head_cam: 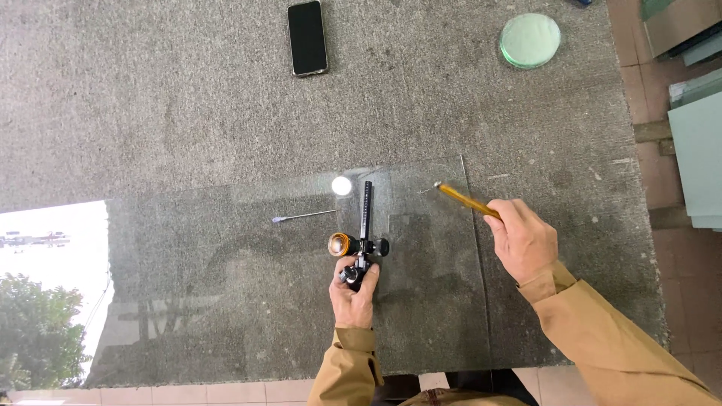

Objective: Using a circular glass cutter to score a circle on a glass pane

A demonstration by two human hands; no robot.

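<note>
Pinching a yellow-handled cutter (468, 201), right fingers (502, 216); left fingers (353, 280) clasp the circle cutter (363, 239).

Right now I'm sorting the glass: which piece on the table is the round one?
The round one is the small greenish glass disc at the far right of the table. The glass sheet under both hands is large, clear and straight-edged.

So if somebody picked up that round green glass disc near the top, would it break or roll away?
The round glass disc lies flat on the grey carpeted table, so it probably won't roll unless stood on edge. It looks thick, so likely heavy for its size and stiff. Being glass, it may chip or crack if dropped, and its smooth face could be slippery.
</note>
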